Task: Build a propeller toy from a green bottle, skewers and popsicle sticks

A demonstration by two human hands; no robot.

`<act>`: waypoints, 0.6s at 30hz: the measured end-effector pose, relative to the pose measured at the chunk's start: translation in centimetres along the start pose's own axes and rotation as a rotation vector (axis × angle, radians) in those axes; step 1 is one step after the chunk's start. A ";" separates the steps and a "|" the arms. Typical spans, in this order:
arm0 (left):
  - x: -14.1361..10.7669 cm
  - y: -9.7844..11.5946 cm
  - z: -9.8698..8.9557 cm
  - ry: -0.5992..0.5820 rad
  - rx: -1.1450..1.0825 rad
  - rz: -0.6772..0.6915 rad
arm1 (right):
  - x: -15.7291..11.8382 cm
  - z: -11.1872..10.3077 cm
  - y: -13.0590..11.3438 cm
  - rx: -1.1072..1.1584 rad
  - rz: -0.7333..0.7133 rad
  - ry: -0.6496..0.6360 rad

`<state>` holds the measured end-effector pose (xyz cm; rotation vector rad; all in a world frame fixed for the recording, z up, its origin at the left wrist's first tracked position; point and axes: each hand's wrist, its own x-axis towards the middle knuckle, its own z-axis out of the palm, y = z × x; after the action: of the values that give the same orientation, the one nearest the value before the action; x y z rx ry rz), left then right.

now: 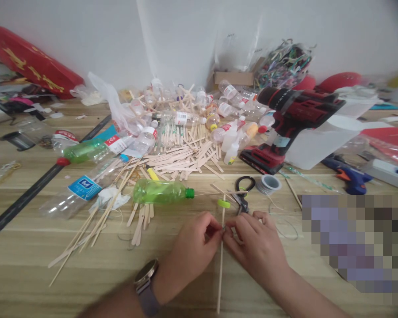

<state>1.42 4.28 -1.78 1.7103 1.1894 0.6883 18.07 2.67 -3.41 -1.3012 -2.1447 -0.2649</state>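
A thin wooden stick (220, 269) stands lengthwise between my hands, with a yellow-green ring or cap (223, 203) around its upper part. My left hand (197, 247), below a watch-strapped wrist, is closed with its thumb and fingertips pinched at the stick. On the other side, my right hand (257, 243) pinches at the same spot; whatever small thing lies between the fingertips is too small to make out. Just beyond the hands are black-handled scissors (243, 194) and a grey spool (268, 183). A green bottle (162, 191) lies to the left, its cap facing right.
Craft sticks (185, 159) and clear bottles (230, 92) are heaped at the back. A red drill (285, 128) stands at right, near a blue glue gun (351, 176). Long skewers (114, 203) and a black bar (29, 198) lie at left. A blurred patch covers the lower right.
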 end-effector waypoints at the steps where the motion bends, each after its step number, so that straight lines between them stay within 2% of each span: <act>1: 0.0 0.0 0.0 -0.007 -0.010 0.000 | 0.0 0.0 0.0 0.029 0.013 0.001; 4: 0.1 -0.1 0.0 -0.020 -0.095 -0.027 | 0.2 0.1 0.1 0.088 0.030 0.005; 9: 0.7 -0.5 0.3 -0.035 -0.380 -0.120 | 0.3 0.1 0.1 0.141 0.040 0.013; 12: 0.9 -0.5 0.2 -0.057 -0.345 -0.109 | 0.3 0.2 0.1 0.170 0.045 0.004; 18: 0.8 -0.1 0.0 -0.023 -0.244 -0.134 | 0.5 0.2 -0.1 0.204 0.041 -0.009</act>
<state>1.68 5.02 -1.89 1.4199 1.1426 0.6986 17.77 3.07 -3.27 -1.2283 -2.0892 -0.0222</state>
